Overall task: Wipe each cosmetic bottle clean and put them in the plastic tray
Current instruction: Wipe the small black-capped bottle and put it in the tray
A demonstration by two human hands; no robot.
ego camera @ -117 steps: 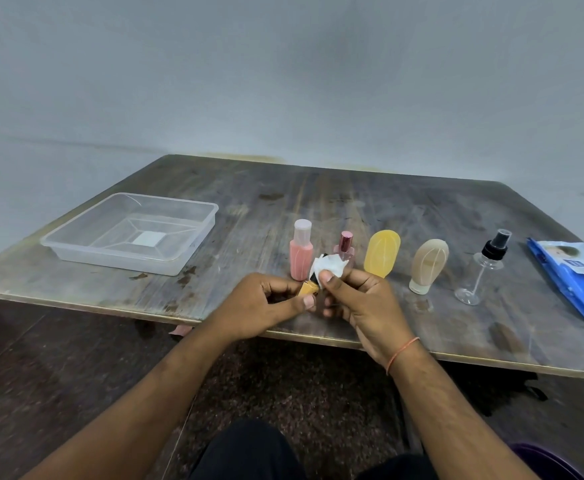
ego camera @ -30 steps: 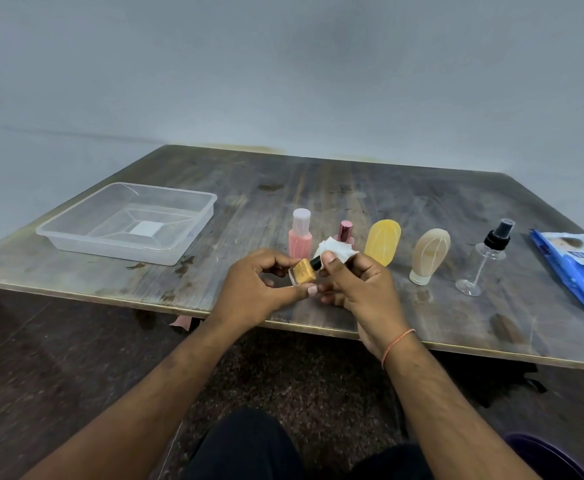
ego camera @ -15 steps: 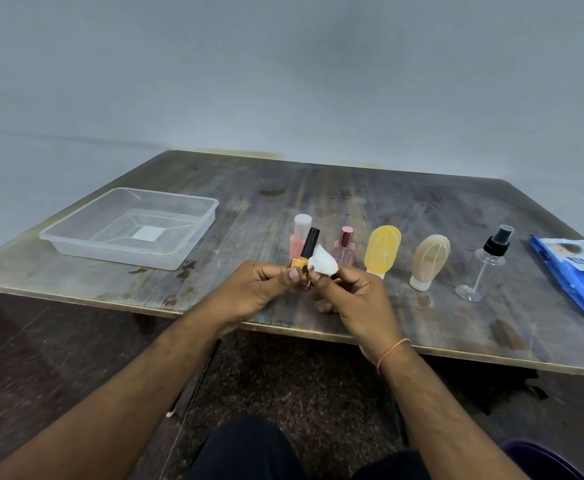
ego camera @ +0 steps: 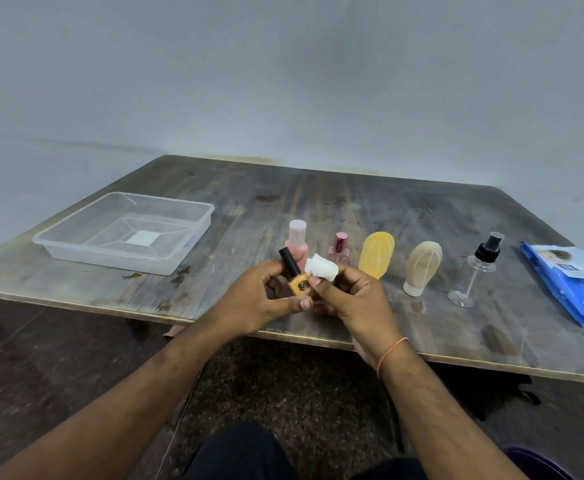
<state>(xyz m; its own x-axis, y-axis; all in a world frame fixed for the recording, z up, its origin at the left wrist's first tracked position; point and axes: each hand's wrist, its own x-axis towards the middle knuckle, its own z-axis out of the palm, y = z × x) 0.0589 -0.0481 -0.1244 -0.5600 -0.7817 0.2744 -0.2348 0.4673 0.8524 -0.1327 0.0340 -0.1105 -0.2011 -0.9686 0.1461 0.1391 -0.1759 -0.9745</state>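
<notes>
- Your left hand (ego camera: pixel 255 299) pinches the yellow nail polish bottle (ego camera: pixel 295 277), black cap tilted up-left.
- Your right hand (ego camera: pixel 349 297) pinches a white wipe (ego camera: pixel 321 267) beside the bottle.

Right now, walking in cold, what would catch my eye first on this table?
Two hands at the near edge: the left hand holds a small yellow nail-polish bottle with a black cap, and the right hand pinches a white wipe beside it. Behind them stands a row of bottles; the clear plastic tray sits far left.

bare table (ego camera: pixel 249 216) towards plastic tray (ego camera: pixel 193 244), bottle row (ego camera: pixel 377 254) seemingly behind hands
</notes>
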